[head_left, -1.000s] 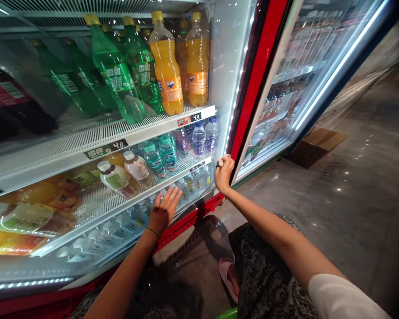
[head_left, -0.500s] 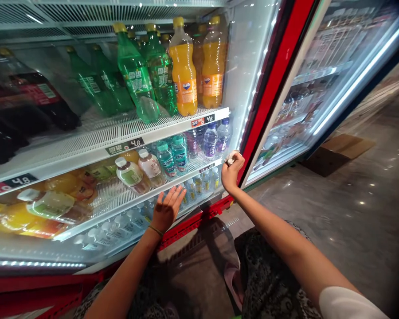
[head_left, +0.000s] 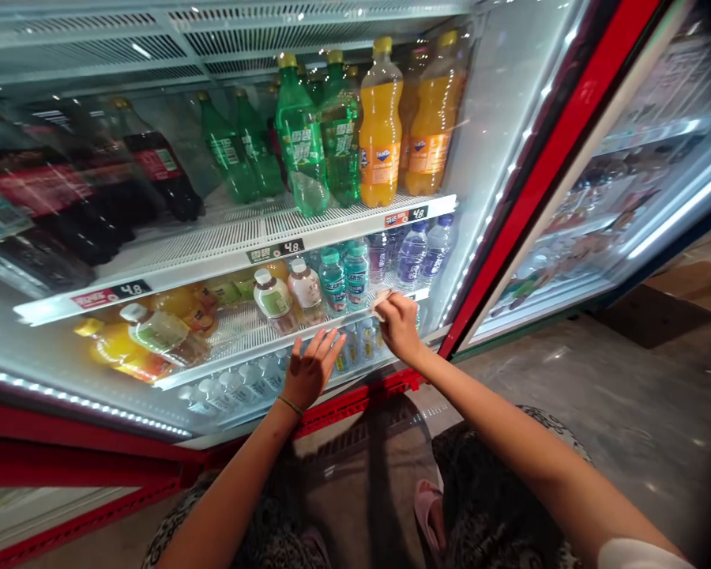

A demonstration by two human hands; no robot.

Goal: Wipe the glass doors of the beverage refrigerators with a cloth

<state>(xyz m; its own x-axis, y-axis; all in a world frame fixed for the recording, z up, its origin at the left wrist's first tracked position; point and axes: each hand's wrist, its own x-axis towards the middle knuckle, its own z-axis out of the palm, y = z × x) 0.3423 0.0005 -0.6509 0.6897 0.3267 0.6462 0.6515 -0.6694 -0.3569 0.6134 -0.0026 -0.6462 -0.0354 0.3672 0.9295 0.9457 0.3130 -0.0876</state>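
The right hand [head_left: 399,324], wrist bent, pinched a crumpled white wad [head_left: 380,299]. The left hand [head_left: 309,374] spread its fingers below rounded, white-capped plastic bottles [head_left: 275,302].

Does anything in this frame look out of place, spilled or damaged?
What looks like brown cardboard lies on the floor beside the right-hand cooler, an odd spot for it. The leftmost white-capped bottle looks slanted, but perspective may cause that. No spill or damage stands out.
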